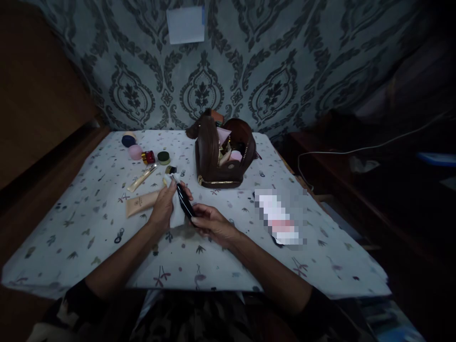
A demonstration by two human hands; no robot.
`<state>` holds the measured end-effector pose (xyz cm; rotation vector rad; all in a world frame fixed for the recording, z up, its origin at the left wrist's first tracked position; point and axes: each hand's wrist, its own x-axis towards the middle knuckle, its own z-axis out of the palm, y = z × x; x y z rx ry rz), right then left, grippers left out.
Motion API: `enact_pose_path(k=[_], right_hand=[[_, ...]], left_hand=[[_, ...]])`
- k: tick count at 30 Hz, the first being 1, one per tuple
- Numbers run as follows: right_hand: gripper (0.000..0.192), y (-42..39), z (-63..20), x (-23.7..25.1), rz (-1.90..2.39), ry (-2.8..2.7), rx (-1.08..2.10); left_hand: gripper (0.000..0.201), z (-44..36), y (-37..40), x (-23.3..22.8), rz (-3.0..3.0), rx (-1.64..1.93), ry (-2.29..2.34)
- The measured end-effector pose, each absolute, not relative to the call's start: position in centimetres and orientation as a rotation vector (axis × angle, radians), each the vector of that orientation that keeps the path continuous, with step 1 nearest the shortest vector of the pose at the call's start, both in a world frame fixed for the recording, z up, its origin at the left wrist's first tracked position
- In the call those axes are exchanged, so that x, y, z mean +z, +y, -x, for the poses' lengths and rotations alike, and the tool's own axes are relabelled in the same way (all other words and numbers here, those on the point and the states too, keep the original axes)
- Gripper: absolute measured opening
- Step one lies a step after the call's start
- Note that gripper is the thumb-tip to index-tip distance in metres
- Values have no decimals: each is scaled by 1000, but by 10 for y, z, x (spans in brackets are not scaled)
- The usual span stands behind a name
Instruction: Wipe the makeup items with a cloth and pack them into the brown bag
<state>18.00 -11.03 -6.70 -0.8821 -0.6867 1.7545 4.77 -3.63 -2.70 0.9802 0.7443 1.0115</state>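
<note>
Near the middle of the table, my left hand (163, 205) is closed around a white tissue (177, 214). A slim glossy black cosmetic stick (184, 199) lies against the tissue, its upper end by my left thumb. My right hand (213, 224) grips the lower end of that stick between thumb and fingers. Its exact kind is unclear, and my fingers partly hide it. Just beyond my left hand sits a small dark and gold item (171, 169). A beige squeeze tube (140, 204) lies beside my left hand, partly behind it.
An open brown cosmetic bag (207, 159) full of items stands behind my hands. At the back left are a dark round container (128, 139), pink sponge (135, 152), red item (148, 157), green jar (163, 158) and slim beige tube (142, 178). A blurred-out phone-shaped object (280, 218) lies right.
</note>
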Motion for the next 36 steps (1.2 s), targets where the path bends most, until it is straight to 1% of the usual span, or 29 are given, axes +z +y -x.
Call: enact_pose_path(k=[5,9,13,20,25,28,30,32,34,36], right_hand=[[48,-112,-178,-67,885,-777,1708],[48,-113,-180,-66,826,-792,1814],[52,-113,-183,-64,774,-808,1915],[50,-108,-180,-69,914,-758,1734],[43,-109,-179,-69,981,-864,1594],[37,-111,-178,-70,1057,-966,1471],[31,-112,-176,-72,1126,-1061,1334],[22,-115,-175,-73,1243,-1206,1084],[13,-118,-175,-75,1371,-1388,766],[8,-121,-174,-78,1450,-1556,496]], left_hand=[[44,-48,-37,-26,-932,1012,731],[40,-45,-36,-23,-873,982,723],[41,-45,-36,-22,-867,959,716],[44,-47,-36,-29,-845,1004,709],[46,-47,-35,-34,-836,992,708],[48,-48,-36,-36,-842,988,727],[48,-50,-37,-37,-842,990,754],[47,-52,-38,-39,-844,1000,770],[46,-53,-39,-41,-845,999,765],[46,-53,-39,-41,-851,995,762]])
